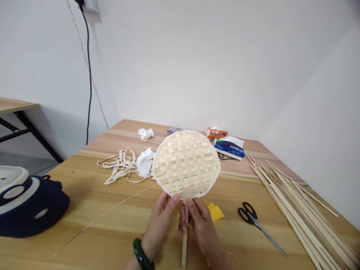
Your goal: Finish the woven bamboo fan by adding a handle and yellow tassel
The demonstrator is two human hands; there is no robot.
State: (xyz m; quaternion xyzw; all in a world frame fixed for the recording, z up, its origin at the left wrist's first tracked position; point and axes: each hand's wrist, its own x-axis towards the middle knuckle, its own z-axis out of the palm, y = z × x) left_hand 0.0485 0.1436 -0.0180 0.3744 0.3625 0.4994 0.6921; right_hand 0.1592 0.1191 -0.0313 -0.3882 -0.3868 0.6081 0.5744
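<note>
A round woven bamboo fan (185, 163) with pale criss-crossed strips is held up above the wooden table. My left hand (161, 225), with a green bangle (142, 255) on its wrist, pinches the fan's lower edge. My right hand (198, 225) grips the same spot, around the top of the flat bamboo handle (184, 247). The handle runs down past my fingers toward the table. A yellow tassel (215, 212) lies just beyond my right hand, partly hidden by it.
Black-handled scissors (251, 219) and a stack of long bamboo strips (298, 206) lie on the right. Loose pale strips (119, 167), crumpled tissue (144, 163) and a thin sliver (107, 212) lie left. A dark blue and white object (33, 204) sits at far left; packets (229, 147) stand behind.
</note>
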